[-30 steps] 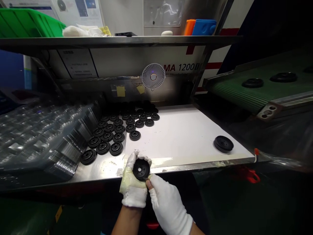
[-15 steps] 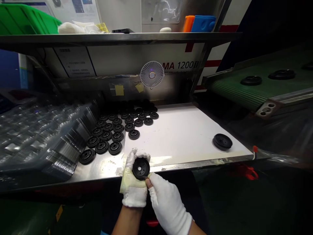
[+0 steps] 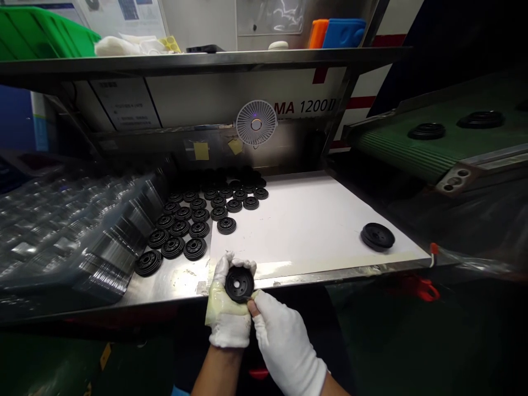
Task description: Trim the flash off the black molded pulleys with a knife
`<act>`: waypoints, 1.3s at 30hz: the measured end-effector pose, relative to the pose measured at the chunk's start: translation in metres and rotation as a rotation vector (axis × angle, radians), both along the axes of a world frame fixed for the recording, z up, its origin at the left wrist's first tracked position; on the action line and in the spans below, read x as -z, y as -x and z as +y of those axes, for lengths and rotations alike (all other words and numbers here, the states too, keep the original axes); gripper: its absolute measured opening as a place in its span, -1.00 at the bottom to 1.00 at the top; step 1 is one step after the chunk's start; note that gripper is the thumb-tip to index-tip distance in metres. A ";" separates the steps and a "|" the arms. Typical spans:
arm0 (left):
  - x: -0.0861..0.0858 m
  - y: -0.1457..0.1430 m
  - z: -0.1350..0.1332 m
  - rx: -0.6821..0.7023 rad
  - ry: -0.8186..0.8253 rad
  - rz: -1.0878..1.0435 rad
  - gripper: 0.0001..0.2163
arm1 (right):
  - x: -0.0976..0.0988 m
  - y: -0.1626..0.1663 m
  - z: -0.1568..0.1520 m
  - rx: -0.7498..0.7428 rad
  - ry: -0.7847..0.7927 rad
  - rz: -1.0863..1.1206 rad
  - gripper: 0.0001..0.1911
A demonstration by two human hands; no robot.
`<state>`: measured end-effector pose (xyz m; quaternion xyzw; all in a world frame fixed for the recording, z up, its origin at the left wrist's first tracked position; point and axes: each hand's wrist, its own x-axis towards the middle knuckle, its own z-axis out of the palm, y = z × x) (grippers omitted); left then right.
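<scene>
My left hand (image 3: 228,311), in a white glove with a yellowish palm, cups a black rubber disc (image 3: 239,285) with a central hole. My right hand (image 3: 284,344), also gloved, pinches at the disc's lower rim, where a thin metal tip (image 3: 247,298) shows; the fingers hide most of it. Both hands are over the front edge of the steel table (image 3: 165,294). Rows of similar black discs (image 3: 185,220) lie beyond them on the steel and the edge of a white sheet (image 3: 305,225). One larger-looking disc (image 3: 377,236) lies alone at the sheet's right end.
Stacked transparent plastic trays (image 3: 74,236) fill the left side. A steel shelf (image 3: 206,60) with a green bin (image 3: 41,36) runs overhead, and a small fan (image 3: 256,123) is below it. A green conveyor belt (image 3: 412,148) carrying black discs is at right.
The whole view has drifted slightly as my head moved. Both hands stay on the disc in nearly the same grip.
</scene>
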<state>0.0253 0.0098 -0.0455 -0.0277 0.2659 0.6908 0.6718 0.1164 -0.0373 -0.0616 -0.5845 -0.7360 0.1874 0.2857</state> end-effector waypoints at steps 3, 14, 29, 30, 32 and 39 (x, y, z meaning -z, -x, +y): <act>-0.003 0.001 -0.005 0.060 -0.021 0.073 -0.77 | 0.001 -0.004 0.003 0.012 -0.005 0.001 -0.73; 0.001 0.000 0.002 0.011 0.011 -0.023 -0.95 | -0.001 0.000 -0.001 0.018 -0.034 -0.017 -0.75; 0.003 0.001 -0.001 0.030 0.006 -0.025 -0.98 | 0.004 -0.002 -0.002 0.028 -0.042 -0.043 -0.77; 0.002 0.001 -0.002 0.020 0.017 -0.035 -0.99 | 0.003 0.000 -0.003 0.013 -0.038 -0.035 -0.77; 0.000 0.001 -0.004 0.011 -0.006 0.004 -0.94 | 0.002 0.002 -0.004 0.004 -0.031 -0.028 -0.77; 0.000 0.009 -0.012 0.195 -0.100 0.132 -0.78 | 0.007 -0.010 0.002 0.042 0.003 -0.029 -0.75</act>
